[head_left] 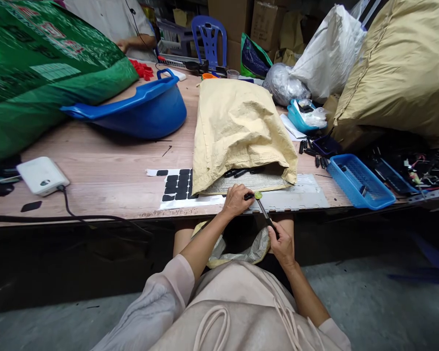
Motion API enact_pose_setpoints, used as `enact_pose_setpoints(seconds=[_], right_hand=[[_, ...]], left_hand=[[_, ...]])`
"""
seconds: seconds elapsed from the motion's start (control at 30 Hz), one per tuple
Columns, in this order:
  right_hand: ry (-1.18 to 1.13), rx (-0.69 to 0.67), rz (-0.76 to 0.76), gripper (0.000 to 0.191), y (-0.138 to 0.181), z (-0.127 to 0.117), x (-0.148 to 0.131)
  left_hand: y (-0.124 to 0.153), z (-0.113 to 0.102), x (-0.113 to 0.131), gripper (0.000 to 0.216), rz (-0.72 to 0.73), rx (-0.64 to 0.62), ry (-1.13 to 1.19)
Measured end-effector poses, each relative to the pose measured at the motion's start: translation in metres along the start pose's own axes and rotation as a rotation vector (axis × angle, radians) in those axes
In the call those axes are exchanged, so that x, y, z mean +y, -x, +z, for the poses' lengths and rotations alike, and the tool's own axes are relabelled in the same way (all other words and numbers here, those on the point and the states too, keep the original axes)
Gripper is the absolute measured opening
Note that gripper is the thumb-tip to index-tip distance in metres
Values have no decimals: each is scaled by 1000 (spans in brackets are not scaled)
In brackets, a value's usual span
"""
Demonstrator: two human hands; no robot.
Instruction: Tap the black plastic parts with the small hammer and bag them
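Note:
My left hand (pixel 237 200) rests at the table's front edge, fingers pinched on a small black part (pixel 248 196). In my right hand (pixel 282 246) is a small hammer (pixel 265 210) with a dark grip, a metal shaft and a yellow-green head. The hammer's head touches or sits right beside the black part; I cannot tell which. Just beyond my hands lies a large tan sack (pixel 241 126), its mouth facing me with dark slim pieces (pixel 237 172) inside. An open bag (pixel 254 251) with a pale lining sits on my lap.
A sheet of black stickers (pixel 177 187) lies partly under the sack. To the left are a blue basin (pixel 142 109), a green sack (pixel 51 73) and a white box with a cable (pixel 43 176). A blue basket (pixel 360 180) stands right. Another person (pixel 109 24) sits across the table.

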State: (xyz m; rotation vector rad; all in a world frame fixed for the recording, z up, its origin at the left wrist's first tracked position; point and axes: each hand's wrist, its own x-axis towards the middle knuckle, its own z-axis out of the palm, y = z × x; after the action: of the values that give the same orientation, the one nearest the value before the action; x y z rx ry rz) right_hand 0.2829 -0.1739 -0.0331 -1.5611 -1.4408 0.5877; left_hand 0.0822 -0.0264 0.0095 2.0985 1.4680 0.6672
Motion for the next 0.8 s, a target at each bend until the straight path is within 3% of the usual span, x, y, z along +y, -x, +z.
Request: enact_pose_setpoints(seconds=[0.27, 0.47, 0.8], right_hand=[[-152, 10, 212, 40, -6, -12, 14], [-420, -53, 431, 55, -20, -25, 20], [-505, -97, 426, 57, -20, -20, 28]], left_hand=[[1, -4, 1, 19, 2, -12, 18], [2, -4, 1, 27, 14, -11, 15], [2, -4, -4, 19, 8, -24, 14]])
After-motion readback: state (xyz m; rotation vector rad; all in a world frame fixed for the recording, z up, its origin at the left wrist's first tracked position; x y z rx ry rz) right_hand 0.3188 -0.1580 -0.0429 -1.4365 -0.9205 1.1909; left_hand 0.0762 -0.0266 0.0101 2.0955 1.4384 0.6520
